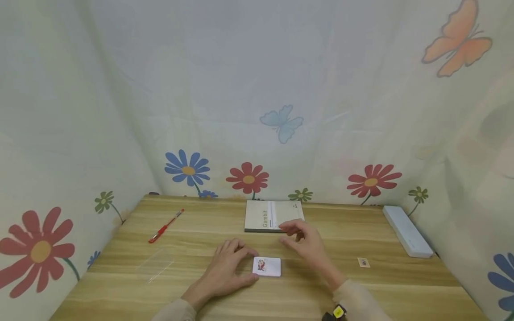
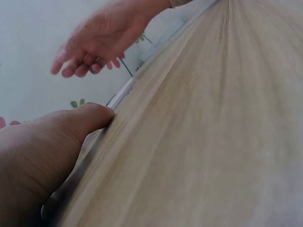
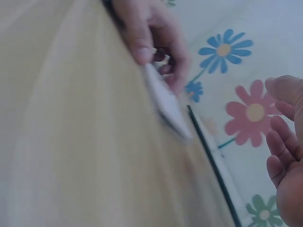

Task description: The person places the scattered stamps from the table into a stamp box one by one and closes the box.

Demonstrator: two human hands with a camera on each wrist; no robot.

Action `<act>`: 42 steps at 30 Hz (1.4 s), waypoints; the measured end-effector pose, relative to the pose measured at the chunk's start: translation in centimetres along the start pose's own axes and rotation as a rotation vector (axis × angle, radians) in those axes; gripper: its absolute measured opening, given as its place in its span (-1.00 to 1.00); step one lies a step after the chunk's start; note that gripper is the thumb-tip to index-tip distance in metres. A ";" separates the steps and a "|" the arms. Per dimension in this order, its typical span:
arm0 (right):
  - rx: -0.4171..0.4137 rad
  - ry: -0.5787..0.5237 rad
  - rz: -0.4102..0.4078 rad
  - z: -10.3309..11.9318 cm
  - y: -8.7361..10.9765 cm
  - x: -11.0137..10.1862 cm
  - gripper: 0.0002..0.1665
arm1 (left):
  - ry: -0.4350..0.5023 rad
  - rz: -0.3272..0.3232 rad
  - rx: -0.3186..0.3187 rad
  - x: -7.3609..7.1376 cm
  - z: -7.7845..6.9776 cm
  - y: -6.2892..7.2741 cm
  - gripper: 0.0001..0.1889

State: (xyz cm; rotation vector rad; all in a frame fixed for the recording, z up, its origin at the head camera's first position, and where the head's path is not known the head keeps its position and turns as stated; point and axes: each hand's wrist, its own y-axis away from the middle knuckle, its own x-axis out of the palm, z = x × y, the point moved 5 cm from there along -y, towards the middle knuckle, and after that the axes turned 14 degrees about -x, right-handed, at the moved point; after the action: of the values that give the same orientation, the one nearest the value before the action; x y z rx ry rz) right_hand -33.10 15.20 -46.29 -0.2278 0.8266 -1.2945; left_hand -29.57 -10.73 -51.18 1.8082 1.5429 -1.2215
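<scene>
A small, flat white case (image 1: pixel 273 266) with rounded corners lies on the table, a colourful little picture (image 1: pixel 261 265) at its left end. My left hand (image 1: pixel 226 270) holds the left end of the case between thumb and index finger. In the right wrist view, the white case (image 3: pixel 166 106) appears edge-on under the left hand (image 3: pixel 154 35). My right hand (image 1: pixel 307 244) hovers to the upper right of it, fingers loosely bent, nothing between them. The left wrist view also shows that right hand (image 2: pixel 106 35) raised above the tabletop.
Behind the hands lies a notebook (image 1: pixel 257 216) marked "Gambit". A red pen (image 1: pixel 165 226) and a clear sheet (image 1: pixel 154 266) are on the left. To the right are a small square picture piece (image 1: pixel 363 262) and a long pale box (image 1: pixel 407 232). A flowered curtain (image 1: pixel 217 111) surrounds the table.
</scene>
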 end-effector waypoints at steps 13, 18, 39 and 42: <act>-0.063 0.018 -0.096 0.8 -1.2 -8.9 -0.58 | 0.011 0.034 -0.023 0.1 0.4 0.0 -0.43; -0.100 0.058 -0.114 0.9 -0.7 -11.8 -0.45 | 0.011 0.027 -0.018 0.1 0.5 0.0 -0.43; 0.061 0.238 -0.095 -1.7 6.2 -20.0 -0.21 | -0.016 0.048 -0.031 0.1 0.3 -0.1 -0.43; 0.098 0.221 -0.084 -2.8 7.7 -20.1 -0.21 | -0.014 0.048 -0.030 0.1 0.3 0.0 -0.43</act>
State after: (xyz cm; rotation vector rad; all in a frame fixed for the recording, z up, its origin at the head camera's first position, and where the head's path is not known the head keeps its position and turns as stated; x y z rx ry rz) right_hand -29.87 36.59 -44.46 -0.0413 0.9457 -1.4536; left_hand -29.66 -10.94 -51.43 1.8031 1.4938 -1.1812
